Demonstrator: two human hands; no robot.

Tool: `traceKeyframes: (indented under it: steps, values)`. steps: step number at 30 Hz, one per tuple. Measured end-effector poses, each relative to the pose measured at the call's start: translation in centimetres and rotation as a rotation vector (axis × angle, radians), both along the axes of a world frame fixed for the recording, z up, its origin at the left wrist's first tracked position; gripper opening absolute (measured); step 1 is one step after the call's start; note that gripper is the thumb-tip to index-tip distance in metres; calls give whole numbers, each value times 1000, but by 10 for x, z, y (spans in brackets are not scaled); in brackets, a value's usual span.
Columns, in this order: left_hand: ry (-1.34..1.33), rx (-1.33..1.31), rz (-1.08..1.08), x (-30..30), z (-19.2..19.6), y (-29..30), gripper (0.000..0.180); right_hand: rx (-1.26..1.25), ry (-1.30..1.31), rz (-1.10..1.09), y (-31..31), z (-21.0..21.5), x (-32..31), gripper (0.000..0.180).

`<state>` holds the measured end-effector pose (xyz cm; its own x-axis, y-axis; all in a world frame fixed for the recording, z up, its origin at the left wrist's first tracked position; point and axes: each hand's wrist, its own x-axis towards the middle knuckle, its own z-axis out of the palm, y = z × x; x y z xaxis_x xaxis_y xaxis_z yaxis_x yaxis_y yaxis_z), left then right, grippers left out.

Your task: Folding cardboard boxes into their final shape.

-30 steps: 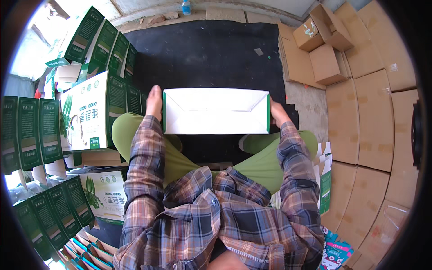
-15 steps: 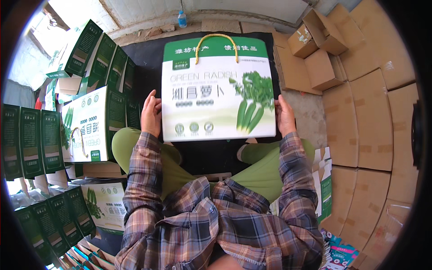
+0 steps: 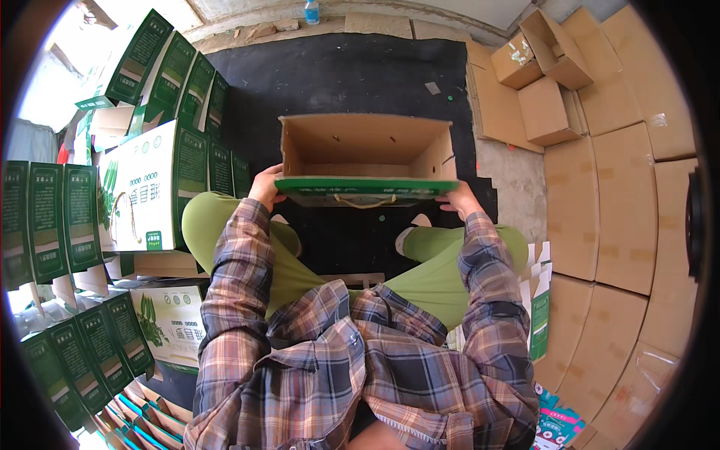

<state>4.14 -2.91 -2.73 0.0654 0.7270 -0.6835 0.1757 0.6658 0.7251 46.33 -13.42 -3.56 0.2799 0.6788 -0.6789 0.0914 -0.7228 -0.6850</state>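
Hands grip a green-edged carton (image 3: 365, 159) from either side: left hand (image 3: 266, 185) closed on its left end, right hand (image 3: 459, 199) on its right end. Its open brown inside faces up, above the black mat (image 3: 337, 75). A yellow handle (image 3: 361, 201) seems to hang beneath.

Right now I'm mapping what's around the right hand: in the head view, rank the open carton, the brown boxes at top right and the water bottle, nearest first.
From the right hand:
1. Open carton, held, touching the hand.
2. Brown boxes, up and to the right.
3. Water bottle, at the top edge, far left of them.
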Motion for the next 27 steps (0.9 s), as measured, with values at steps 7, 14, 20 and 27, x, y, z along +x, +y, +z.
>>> traceKeyframes:
  steps: [7, 14, 20, 27]
  values:
    - [-32, 305, -28, -2, 1, 5, 49, 102, -89, -12, 5, 16, -9, 32]
    - [60, 338, -297, 9, 14, 4, 64, 284, 252, 19, 15, 18, 0, 35]
    - [-87, 237, -437, 4, 31, 4, 92, 131, 217, 66, 23, 53, -23, 59]
    - [42, 380, -252, 14, 17, 11, 62, 239, 301, -13, 26, 27, -18, 62]
